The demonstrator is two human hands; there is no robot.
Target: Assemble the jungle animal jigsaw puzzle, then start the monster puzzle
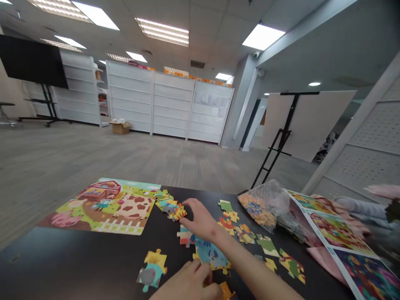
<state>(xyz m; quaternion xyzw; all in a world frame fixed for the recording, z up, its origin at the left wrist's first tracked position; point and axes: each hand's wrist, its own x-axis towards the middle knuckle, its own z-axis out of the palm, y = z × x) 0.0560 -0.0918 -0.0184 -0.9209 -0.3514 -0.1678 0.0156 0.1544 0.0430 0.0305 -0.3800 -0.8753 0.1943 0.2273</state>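
Note:
My right hand point(200, 218) reaches across the middle of the black table, thumb and fingers apart with a gap between them. Just left of its fingertips lies a row of joined yellow, blue and orange jigsaw pieces point(170, 206). Beneath my right wrist is a blue patch of jigsaw pieces point(209, 252) with animal drawings, partly covered by the arm. My left hand point(193, 277) rests at the lower edge of that patch with its fingers curled; what they hold, if anything, is hidden. A yellow and teal pair of pieces point(152, 270) lies to its left.
A farm picture sheet point(125, 208) lies at the table's far left. Loose jigsaw pieces point(267, 245) are scattered right of my arm. Beyond them sit a clear plastic bag of pieces point(259, 206) and a printed sheet point(339, 235) over pink cloth. A black easel stand point(281, 139) stands past the table.

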